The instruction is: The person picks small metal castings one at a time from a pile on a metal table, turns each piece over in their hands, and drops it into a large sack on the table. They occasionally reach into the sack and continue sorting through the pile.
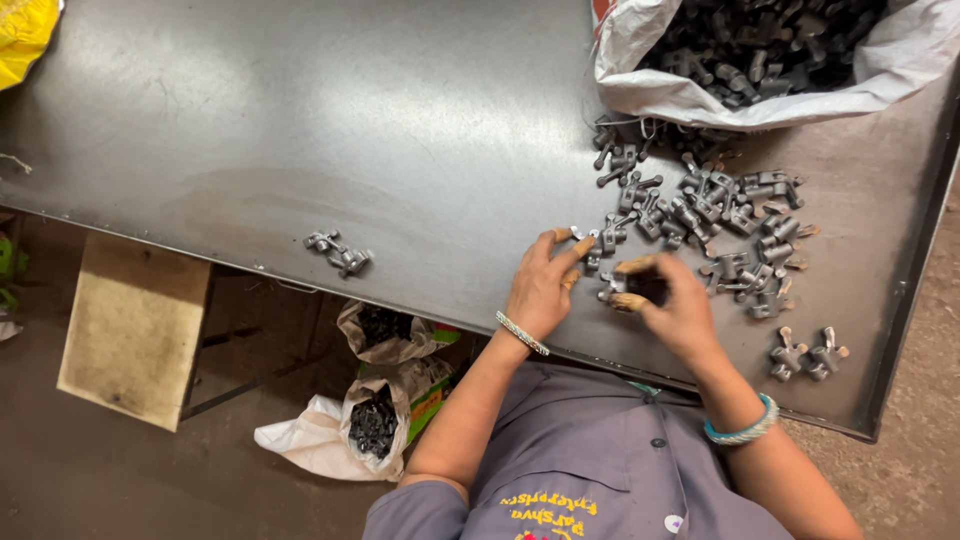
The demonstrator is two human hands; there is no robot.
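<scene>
Head view: left hand (541, 288) is laid on the steel table (300, 130), fingers half spread, tips pressed on a small grey metal part (590, 243) at the pile's (715, 215) near edge. Right hand (672, 305) is curled narrow round another part (612, 291), partly hidden. White sack (640, 60) of same parts is seen top right; two parts (340, 253) lie well apart, left.

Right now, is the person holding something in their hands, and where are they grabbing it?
The right hand grips a small grey metal part by one end, fingers curled around it. The left hand touches another metal piece on the table with its fingertips.
</scene>
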